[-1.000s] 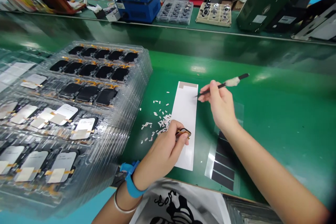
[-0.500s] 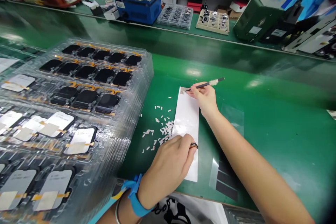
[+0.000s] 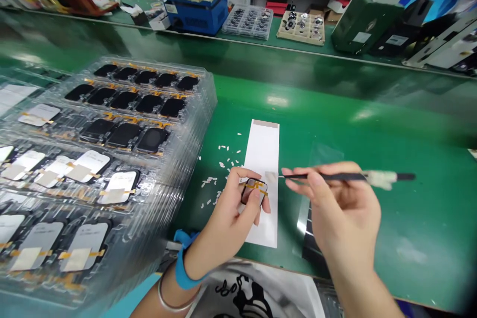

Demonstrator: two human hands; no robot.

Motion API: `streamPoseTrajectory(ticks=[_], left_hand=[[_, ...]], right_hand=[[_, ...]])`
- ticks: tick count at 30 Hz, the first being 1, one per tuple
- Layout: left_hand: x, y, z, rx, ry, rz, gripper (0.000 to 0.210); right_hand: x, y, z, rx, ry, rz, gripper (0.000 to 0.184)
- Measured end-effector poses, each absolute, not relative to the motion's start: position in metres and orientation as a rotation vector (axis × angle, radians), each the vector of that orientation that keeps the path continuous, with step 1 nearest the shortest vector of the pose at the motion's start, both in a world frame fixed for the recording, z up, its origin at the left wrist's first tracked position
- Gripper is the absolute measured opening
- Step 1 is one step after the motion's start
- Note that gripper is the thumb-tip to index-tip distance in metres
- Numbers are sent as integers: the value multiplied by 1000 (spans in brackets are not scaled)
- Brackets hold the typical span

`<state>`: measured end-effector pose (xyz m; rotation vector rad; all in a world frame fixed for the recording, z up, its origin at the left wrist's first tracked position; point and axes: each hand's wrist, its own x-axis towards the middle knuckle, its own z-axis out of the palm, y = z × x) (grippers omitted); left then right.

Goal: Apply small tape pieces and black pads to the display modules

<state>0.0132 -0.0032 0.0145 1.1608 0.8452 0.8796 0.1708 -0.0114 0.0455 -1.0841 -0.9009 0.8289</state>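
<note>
My left hand (image 3: 234, 208) grips a small smartwatch screen (image 3: 255, 192), black-rimmed with orange flex cable across its back, between thumb and fingers. Pen-fashion, my right hand (image 3: 341, 203) holds a slim black tool (image 3: 335, 177) with a fine metal tip and whitish tape round its handle. A small beige-grey sticker (image 3: 271, 177) is at that tip, just right of the screen. Beneath both lies a long white paper strip (image 3: 263, 146), with a grey-beige band (image 3: 265, 124) across its far end. Small white scraps (image 3: 222, 164) are scattered left of the strip, partly hidden by my left hand.
Stacked clear trays (image 3: 194, 124) holding watch screens fill the left side. Clear film with dark strips (image 3: 311, 243) lies by my right wrist. On the raised shelf are a blue machine (image 3: 199, 12), a clear parts tray (image 3: 248, 21), a beige tray (image 3: 301, 27) and a green box (image 3: 367, 22).
My right hand has moved from the strip's far end toward me, bringing a sticker at the tool tip. My left hand has turned, showing the screen's back, and moved slightly away from me.
</note>
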Motion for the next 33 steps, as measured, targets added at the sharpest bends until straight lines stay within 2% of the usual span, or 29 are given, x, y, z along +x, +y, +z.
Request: streamPoseTrajectory(ticks=[12, 16, 21, 33], left_hand=[[25, -12, 7, 1145, 766, 1000, 12], [25, -13, 5, 1087, 691, 1038, 21], [29, -15, 4, 1086, 704, 1065, 12], [32, -16, 4, 1109, 717, 1078, 8]], right_hand=[[148, -37, 13, -1082, -772, 753, 12], [146, -39, 10, -1076, -797, 745, 11], [143, -37, 10, -1036, -766, 736, 12], [142, -37, 10, -999, -784, 721, 14]])
